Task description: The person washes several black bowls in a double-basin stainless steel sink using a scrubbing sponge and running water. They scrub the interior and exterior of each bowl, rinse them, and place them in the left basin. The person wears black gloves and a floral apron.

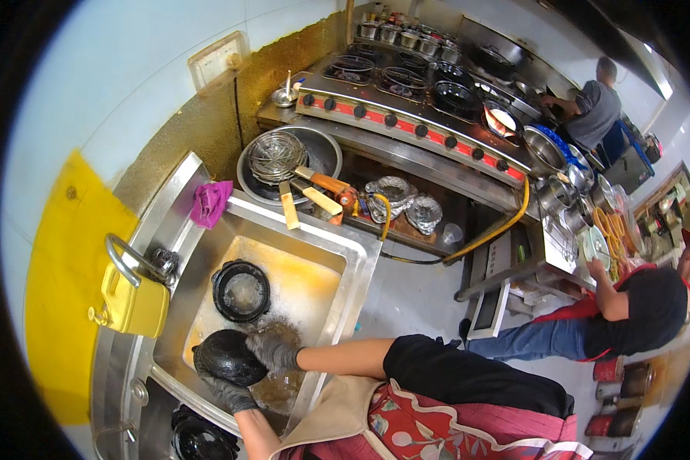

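Note:
Both my hands wear dark gray gloves over the sink (356,270). My left hand (229,392) holds the lower edge of a wet black bowl (230,357), its rounded outside facing up. My right hand (273,347), slightly blurred, is at the bowl's other edge; its fingertips are partly hidden. Beside it, another black bowl (241,291) sits in foamy, brownish water (307,282). More black bowls (198,437) lie in the adjoining basin at the bottom of the view.
A yellow jug (135,302) stands by the curved faucet (121,259). A purple cloth (211,204) hangs on the sink's edge. Wire strainers (277,156) rest in a metal basin (328,149). Beyond is a gas range (402,123) with a flame. Two people (595,115) work at right.

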A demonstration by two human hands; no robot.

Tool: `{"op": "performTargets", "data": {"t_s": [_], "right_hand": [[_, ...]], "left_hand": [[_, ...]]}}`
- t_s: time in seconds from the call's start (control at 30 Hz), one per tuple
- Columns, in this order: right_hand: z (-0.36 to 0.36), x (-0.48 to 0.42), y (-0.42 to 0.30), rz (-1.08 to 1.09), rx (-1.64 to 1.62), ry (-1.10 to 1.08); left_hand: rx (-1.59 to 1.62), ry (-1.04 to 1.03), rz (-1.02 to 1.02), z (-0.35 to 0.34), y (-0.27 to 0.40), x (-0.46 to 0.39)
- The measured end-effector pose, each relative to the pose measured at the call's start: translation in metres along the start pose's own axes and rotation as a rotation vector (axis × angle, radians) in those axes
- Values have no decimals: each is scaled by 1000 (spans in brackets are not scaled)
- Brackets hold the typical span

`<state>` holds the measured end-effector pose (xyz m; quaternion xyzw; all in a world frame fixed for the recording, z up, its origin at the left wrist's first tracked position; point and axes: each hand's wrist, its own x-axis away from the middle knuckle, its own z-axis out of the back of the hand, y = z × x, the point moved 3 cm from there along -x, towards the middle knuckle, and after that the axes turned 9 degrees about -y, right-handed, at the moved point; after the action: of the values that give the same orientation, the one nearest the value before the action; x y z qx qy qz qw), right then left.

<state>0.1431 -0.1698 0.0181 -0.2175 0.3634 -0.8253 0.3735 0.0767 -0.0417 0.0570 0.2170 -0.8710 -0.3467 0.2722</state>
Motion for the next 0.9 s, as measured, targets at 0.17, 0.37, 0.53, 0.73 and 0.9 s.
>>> {"op": "performTargets", "data": {"t_s": [0.17, 0.37, 0.53, 0.73, 0.9], "right_hand": [[45, 29, -68, -6, -460, -213], [57, 37, 2, 21, -312, -42], [16, 36, 46, -129, -296, -197], [75, 54, 2, -154, -231, -72], [75, 65, 27, -128, -322, -47]], "left_hand": [[-643, 43, -79, 104, -47, -49], [-1639, -476, 224, 68, -98, 4], [-2213, -354, 194, 48, -85, 21], [-781, 141, -241, 252, -113, -65], [-927, 177, 250, 140, -134, -60]]}}
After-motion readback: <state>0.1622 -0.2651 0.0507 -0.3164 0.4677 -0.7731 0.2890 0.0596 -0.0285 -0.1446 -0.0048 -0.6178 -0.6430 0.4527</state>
